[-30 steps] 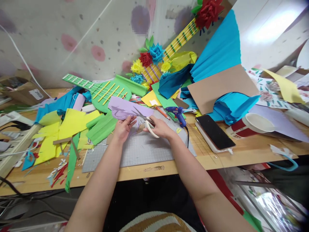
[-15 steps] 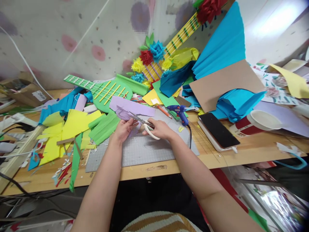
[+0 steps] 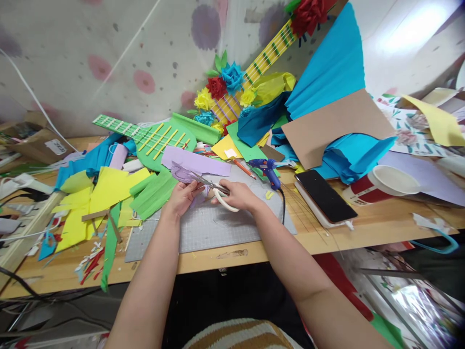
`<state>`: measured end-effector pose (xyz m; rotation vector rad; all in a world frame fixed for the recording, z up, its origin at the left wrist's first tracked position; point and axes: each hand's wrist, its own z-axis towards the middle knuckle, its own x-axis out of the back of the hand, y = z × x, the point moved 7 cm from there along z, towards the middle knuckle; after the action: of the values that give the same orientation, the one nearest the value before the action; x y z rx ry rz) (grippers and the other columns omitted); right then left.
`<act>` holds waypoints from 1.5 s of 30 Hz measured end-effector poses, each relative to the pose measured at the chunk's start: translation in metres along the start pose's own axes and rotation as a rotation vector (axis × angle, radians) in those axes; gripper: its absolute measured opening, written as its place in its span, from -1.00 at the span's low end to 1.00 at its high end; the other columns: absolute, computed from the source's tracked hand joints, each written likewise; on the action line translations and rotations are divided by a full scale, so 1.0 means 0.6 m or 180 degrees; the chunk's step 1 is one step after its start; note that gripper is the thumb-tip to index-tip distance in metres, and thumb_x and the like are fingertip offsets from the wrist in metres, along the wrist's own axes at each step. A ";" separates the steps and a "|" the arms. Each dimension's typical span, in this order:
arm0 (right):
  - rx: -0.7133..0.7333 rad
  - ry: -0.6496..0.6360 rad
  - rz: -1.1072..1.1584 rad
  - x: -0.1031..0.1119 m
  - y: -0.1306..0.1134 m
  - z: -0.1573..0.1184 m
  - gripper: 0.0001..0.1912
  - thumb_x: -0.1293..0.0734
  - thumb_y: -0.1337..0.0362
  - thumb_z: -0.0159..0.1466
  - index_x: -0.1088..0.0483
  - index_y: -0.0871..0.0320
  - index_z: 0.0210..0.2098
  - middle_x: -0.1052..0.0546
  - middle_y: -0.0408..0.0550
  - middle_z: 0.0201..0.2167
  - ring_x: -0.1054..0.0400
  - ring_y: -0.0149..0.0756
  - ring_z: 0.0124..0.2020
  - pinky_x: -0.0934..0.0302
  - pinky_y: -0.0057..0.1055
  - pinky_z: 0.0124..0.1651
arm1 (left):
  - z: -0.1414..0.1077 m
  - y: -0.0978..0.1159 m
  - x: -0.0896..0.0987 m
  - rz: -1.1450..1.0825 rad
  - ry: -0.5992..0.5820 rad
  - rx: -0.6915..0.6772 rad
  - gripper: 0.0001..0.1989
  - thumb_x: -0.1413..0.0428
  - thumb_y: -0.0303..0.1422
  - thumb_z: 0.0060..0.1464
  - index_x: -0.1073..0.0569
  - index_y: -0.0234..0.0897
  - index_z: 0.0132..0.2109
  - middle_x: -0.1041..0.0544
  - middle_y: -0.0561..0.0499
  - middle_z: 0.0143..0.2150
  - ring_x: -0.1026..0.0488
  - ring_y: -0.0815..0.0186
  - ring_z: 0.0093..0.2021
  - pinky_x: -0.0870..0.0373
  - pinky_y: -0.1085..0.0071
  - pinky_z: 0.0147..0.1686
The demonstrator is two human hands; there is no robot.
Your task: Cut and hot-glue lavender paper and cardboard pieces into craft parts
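My right hand (image 3: 238, 194) is closed around the white handles of a pair of scissors (image 3: 226, 203). The blades point left, lying at a piece of purple crepe paper (image 3: 180, 175). Pinched in my left hand (image 3: 180, 198) is that purple paper, close to the blades; part of it hides behind the fingers. Just behind the hands lies a flat lilac paper strip (image 3: 207, 162). Both hands are over a grey cutting mat (image 3: 225, 232) with small scraps on it.
A blue glue gun (image 3: 267, 170) and an orange pencil (image 3: 244, 168) lie behind my right hand. To the right are a phone (image 3: 326, 196) and a paper cup (image 3: 378, 186). Yellow paper (image 3: 112, 186) and a green paper guitar (image 3: 145, 145) lie left; a flowered yellow guitar (image 3: 267, 55) leans behind.
The scissor blades look more closed across the purple paper than before. My hands keep their grips, and the whole view has shifted slightly.
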<state>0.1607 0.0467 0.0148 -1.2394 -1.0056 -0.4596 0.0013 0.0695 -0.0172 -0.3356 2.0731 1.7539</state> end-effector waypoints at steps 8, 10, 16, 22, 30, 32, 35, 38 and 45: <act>-0.0027 0.0012 -0.0096 0.004 0.004 0.000 -0.51 -0.26 -0.22 0.01 -0.31 0.08 -0.37 -0.43 -0.16 -0.49 -0.22 -0.36 -0.47 0.13 -0.48 -0.42 | 0.001 -0.001 0.001 0.0026 -0.0034 -0.0036 -0.72 -0.33 -0.33 -0.28 -0.51 -0.26 -0.33 -0.59 -0.01 -0.30 -0.53 0.30 -0.26 -0.43 0.35 -0.18; -0.0019 0.0006 -0.0100 0.004 0.006 0.001 -0.51 -0.26 -0.23 0.01 -0.31 0.08 -0.37 -0.43 -0.17 -0.49 -0.21 -0.37 -0.48 0.14 -0.48 -0.42 | 0.003 -0.003 0.003 0.0015 -0.0052 -0.0041 -0.72 -0.33 -0.34 -0.28 -0.51 -0.27 -0.32 -0.59 -0.01 -0.29 -0.53 0.30 -0.26 -0.43 0.35 -0.17; -0.0044 0.0094 -0.0044 0.008 0.011 0.001 -0.54 -0.26 -0.19 0.04 -0.34 0.10 -0.40 -0.44 -0.17 -0.50 -0.21 -0.40 -0.48 0.15 -0.49 -0.43 | 0.001 -0.002 -0.002 -0.0053 -0.0083 -0.0021 -0.71 -0.34 -0.34 -0.31 -0.52 -0.30 -0.34 -0.60 0.00 -0.33 -0.54 0.30 -0.28 -0.46 0.42 -0.24; -0.0073 0.0079 -0.0005 0.007 0.024 0.004 -0.53 -0.26 -0.19 0.04 -0.34 0.12 -0.43 -0.43 -0.17 -0.52 -0.20 -0.40 -0.47 0.16 -0.49 -0.44 | -0.002 0.005 -0.005 -0.0077 0.0015 -0.0154 -0.69 -0.34 -0.38 -0.31 -0.48 -0.31 -0.32 -0.59 0.03 -0.34 -0.54 0.35 -0.32 -0.48 0.50 -0.32; -0.0135 -0.0054 -0.0082 0.004 0.026 0.004 -0.52 -0.23 -0.20 0.07 -0.32 0.11 -0.38 -0.45 -0.16 -0.46 -0.24 -0.38 -0.45 0.12 -0.49 -0.43 | -0.002 0.003 -0.007 0.0013 0.0091 -0.0144 -0.67 -0.32 -0.40 -0.29 -0.43 -0.31 -0.30 -0.57 0.03 -0.34 -0.55 0.32 -0.33 -0.47 0.50 -0.38; -0.0111 -0.0131 -0.0084 0.004 0.023 0.002 -0.52 -0.22 -0.20 0.07 -0.32 0.10 -0.34 -0.46 -0.15 -0.45 -0.25 -0.37 -0.44 0.11 -0.49 -0.43 | -0.003 0.003 -0.007 0.0127 0.0083 -0.0175 -0.66 -0.32 -0.38 -0.28 -0.42 -0.32 -0.29 -0.57 0.01 -0.34 -0.55 0.31 -0.34 -0.47 0.46 -0.37; -0.0055 -0.0216 -0.0145 0.004 0.018 -0.001 -0.51 -0.21 -0.21 0.08 -0.31 0.10 -0.33 -0.46 -0.13 -0.43 -0.26 -0.35 -0.42 0.11 -0.49 -0.43 | -0.001 0.003 -0.002 0.0297 0.0149 -0.0290 -0.63 -0.32 -0.33 -0.30 -0.40 -0.32 -0.30 -0.56 0.01 -0.36 -0.55 0.28 -0.36 -0.47 0.40 -0.36; 0.0002 -0.0159 -0.0319 0.004 0.015 -0.002 -0.47 -0.19 -0.25 0.07 -0.31 0.09 -0.31 -0.46 -0.12 -0.44 -0.27 -0.33 -0.42 0.11 -0.48 -0.42 | 0.002 0.003 0.006 0.0454 0.0204 -0.0397 -0.62 -0.32 -0.28 -0.32 -0.40 -0.32 -0.33 -0.56 -0.01 -0.36 -0.54 0.26 -0.34 -0.46 0.38 -0.36; 0.0046 0.0041 -0.0668 0.001 0.013 0.000 -0.45 -0.17 -0.28 0.06 -0.32 0.06 -0.27 -0.48 -0.09 -0.42 -0.29 -0.26 -0.39 0.10 -0.45 -0.39 | 0.004 0.003 0.016 0.0687 0.0189 -0.0391 -0.63 -0.33 -0.28 -0.35 -0.43 -0.33 -0.34 -0.56 -0.02 -0.36 -0.53 0.26 -0.34 -0.46 0.39 -0.38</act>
<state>0.1668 0.0495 0.0113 -1.1213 -1.1315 -0.6211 -0.0076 0.0729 -0.0204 -0.2074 2.1147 2.0257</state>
